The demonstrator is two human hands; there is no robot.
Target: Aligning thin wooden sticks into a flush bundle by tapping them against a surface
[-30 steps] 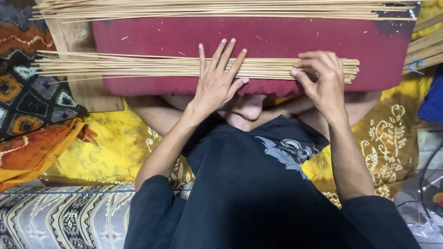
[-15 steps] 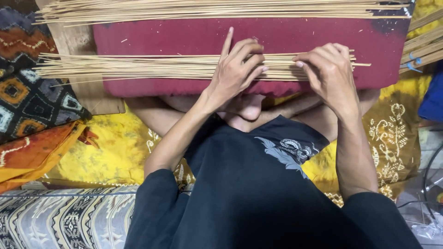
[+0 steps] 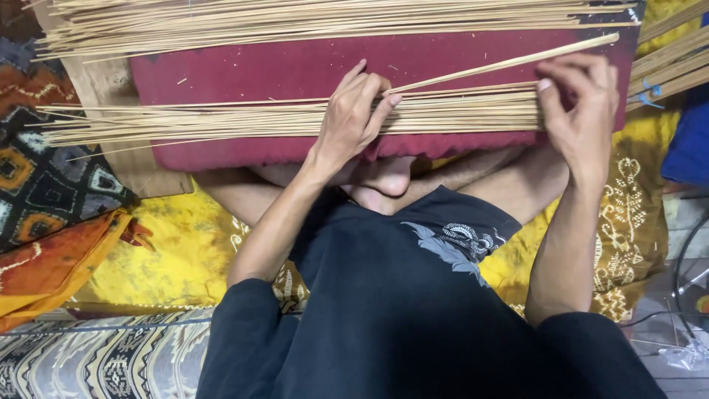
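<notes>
A long row of thin pale bamboo sticks lies across a dark red cushion in front of me. My left hand rests on the near row and pinches one single stick, which slants up to the right above the rest. My right hand is at the right end of the near row, fingers curled against the stick tips. A second, larger pile of sticks lies along the cushion's far edge.
More sticks stick out at the far right. A wooden board lies under the cushion's left end. Yellow patterned cloth, an orange cloth and a patterned mat surround my crossed legs.
My left hand went from flat with spread fingers to curled, and has lifted one stick out of the near row. My right hand slid further right along the stick ends.
</notes>
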